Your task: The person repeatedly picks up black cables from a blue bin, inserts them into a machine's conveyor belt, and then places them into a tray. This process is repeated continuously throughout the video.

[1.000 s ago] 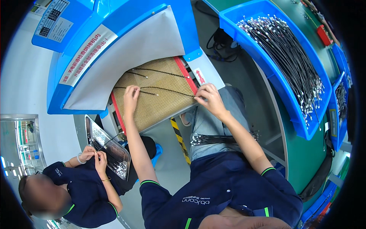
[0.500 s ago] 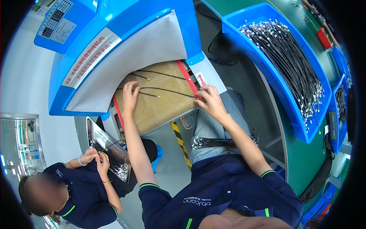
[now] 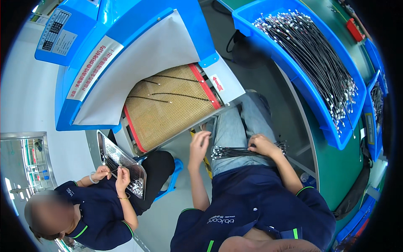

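Note:
A bundle of thin black cables with white end connectors lies across my lap. My right hand is at the bundle's right part, its fingertips bent and closed on the cables; which strands they pinch is hard to see. Just off the bundle's left end, my left hand is raised with fingers loosely bent and apart, holding nothing. Beyond my knees, several single black cables rest spaced out on a tan mesh conveyor belt with red edges.
The belt runs under a white curtain on a blue machine. At right, a blue bin full of black cables stands on a green table. A co-worker at left handles a cable over a metal tray.
Both hands have left the belt and come back toward my lap, the right one onto the cable bundle. The cables stay lying on the belt, and the view has shifted slightly.

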Available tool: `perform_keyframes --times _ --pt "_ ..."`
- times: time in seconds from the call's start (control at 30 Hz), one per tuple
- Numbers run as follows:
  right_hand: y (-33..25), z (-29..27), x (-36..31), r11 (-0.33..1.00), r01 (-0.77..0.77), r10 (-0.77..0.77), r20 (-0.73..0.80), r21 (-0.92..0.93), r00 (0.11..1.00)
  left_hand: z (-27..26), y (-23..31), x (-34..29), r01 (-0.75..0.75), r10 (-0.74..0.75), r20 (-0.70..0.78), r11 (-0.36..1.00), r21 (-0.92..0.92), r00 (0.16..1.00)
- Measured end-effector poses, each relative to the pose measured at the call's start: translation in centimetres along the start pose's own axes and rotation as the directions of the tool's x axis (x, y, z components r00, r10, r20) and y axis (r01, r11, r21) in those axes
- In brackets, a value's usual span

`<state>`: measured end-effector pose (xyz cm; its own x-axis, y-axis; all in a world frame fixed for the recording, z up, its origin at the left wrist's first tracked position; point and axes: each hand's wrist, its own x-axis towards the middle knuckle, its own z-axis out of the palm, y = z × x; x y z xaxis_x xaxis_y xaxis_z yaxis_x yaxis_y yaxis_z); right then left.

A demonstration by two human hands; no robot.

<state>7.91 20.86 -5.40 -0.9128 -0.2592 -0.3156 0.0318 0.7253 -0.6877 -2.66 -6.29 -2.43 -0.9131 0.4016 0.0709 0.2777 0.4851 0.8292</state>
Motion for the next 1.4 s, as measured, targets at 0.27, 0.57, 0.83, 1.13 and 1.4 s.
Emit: perform_keyframes --times 0.27,0.57,0.83,1.13,1.4 --pt "-0.2 -0.7 -0.3 0.991 -0.019 0.025 -0.046 0.131 0.999 3.0 -1.1 -2.7 0.051 -0.058 0.232 0.998 0.034 0.971" --pt "-1.4 -3.9 -1.6 0.956 0.027 0.027 -0.182 0.291 0.983 2.8 -0.5 -2.7 0.048 -0.065 0.259 0.997 0.068 0.964" --pt "-2.1 -5.4 -1.6 0.967 0.048 0.008 -0.221 0.250 0.975 2.9 2.9 -1.2 -0.021 0.026 -0.036 0.993 0.112 0.999" --pt "-2.2 -6.0 -1.9 0.955 0.062 0.009 -0.238 0.290 0.971 3.2 2.3 -1.4 -0.153 0.150 0.042 0.985 0.074 0.988" --pt "-3.1 -6.0 -1.6 0.960 0.239 -0.164 -0.398 0.145 0.903 3.0 3.8 -0.6 -0.260 0.251 0.077 0.957 0.132 0.965"
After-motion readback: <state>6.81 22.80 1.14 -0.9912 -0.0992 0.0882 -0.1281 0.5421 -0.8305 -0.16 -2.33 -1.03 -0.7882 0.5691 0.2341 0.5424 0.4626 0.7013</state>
